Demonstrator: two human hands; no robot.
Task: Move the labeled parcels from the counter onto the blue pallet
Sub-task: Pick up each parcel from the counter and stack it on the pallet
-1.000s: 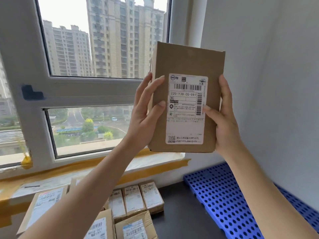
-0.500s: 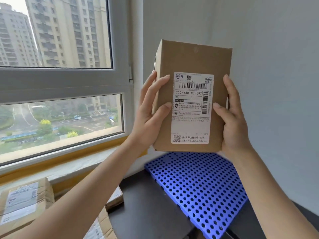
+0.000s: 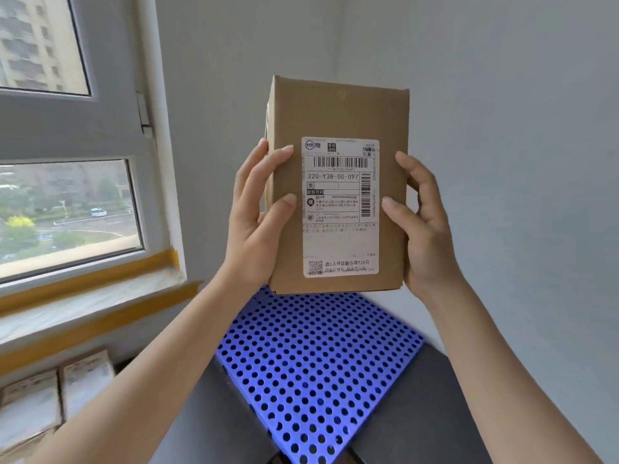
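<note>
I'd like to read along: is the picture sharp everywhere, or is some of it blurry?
Head view: the parcel and its label are sharp in soft daylight; the window sill and the parcels on the counter at lower left are smeared with blur.

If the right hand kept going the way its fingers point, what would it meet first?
The right hand grips the parcel with fingers pointing up. Beyond them only bare wall shows, though depth is unclear.

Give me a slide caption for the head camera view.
Both hands hold a labeled cardboard parcel upright above the blue pallet.
</note>
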